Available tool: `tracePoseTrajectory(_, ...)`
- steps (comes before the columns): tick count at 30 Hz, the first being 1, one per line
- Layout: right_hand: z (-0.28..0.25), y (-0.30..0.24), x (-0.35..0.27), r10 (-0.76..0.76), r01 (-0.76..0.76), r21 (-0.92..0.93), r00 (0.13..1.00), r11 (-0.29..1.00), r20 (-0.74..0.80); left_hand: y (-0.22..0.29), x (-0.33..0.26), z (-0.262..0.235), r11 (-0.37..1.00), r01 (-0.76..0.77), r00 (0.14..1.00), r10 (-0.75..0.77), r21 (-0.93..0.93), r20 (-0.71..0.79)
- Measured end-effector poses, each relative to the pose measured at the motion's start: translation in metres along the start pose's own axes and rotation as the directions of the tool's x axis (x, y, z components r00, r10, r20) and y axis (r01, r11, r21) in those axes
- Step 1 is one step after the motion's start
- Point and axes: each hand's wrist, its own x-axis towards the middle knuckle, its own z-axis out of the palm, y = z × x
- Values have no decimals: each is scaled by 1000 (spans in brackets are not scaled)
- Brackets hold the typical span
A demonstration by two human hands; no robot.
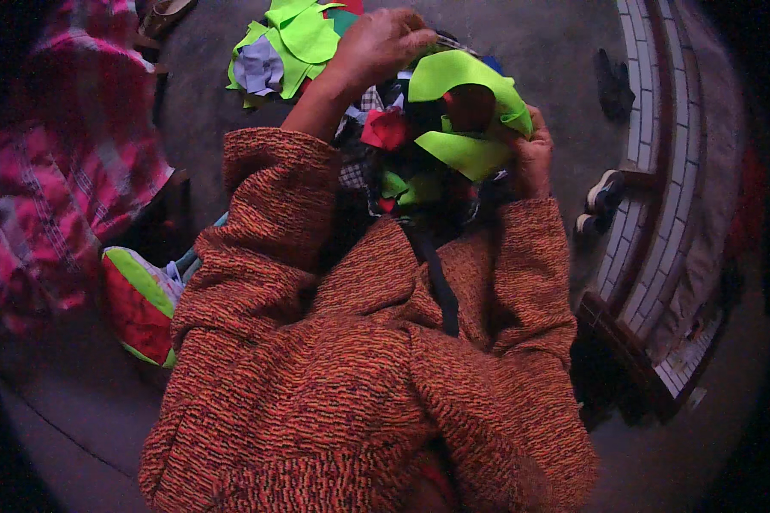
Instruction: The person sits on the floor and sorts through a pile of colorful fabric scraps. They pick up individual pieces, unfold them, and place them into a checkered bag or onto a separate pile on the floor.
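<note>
My left hand [383,44] is raised over a bundle of cloth scraps and pinches something thin at its fingertips. My right hand [530,158] grips bright green fabric strips [466,111] that curl around a dark red piece [470,107]. Below them hang a red scrap [387,128], checked cloth [355,171] and dark pieces. Both arms wear an orange knitted sweater [351,359] that fills the lower picture.
A heap of green and grey fabric scraps [282,47] lies on the grey floor ahead. A pink checked cloth [68,171] is at left, a red and green cushion [137,303] beside it. A brick ledge [659,214] curves at right, with shoes [603,201] by it.
</note>
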Motion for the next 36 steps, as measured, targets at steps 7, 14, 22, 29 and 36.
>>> tracePoseTrajectory(7,5,17,7,-278,290,154,956,944,-98,35,3,27,891,453,828,-413,-20,378)
tracePoseTrajectory(14,58,3,-8,-441,405,-498,896,767,49,23,-14,17,845,374,905,-242,-382,349)
tracePoseTrajectory(22,54,5,-6,-185,148,-280,977,948,-109,23,-7,11,777,153,987,-146,-611,62)
tracePoseTrajectory(29,31,9,-6,-234,197,-204,956,959,-179,16,-2,5,711,127,981,-191,-692,-17)
tracePoseTrajectory(36,20,14,4,-322,286,-162,903,944,-286,37,2,3,519,42,918,-357,-854,-171)
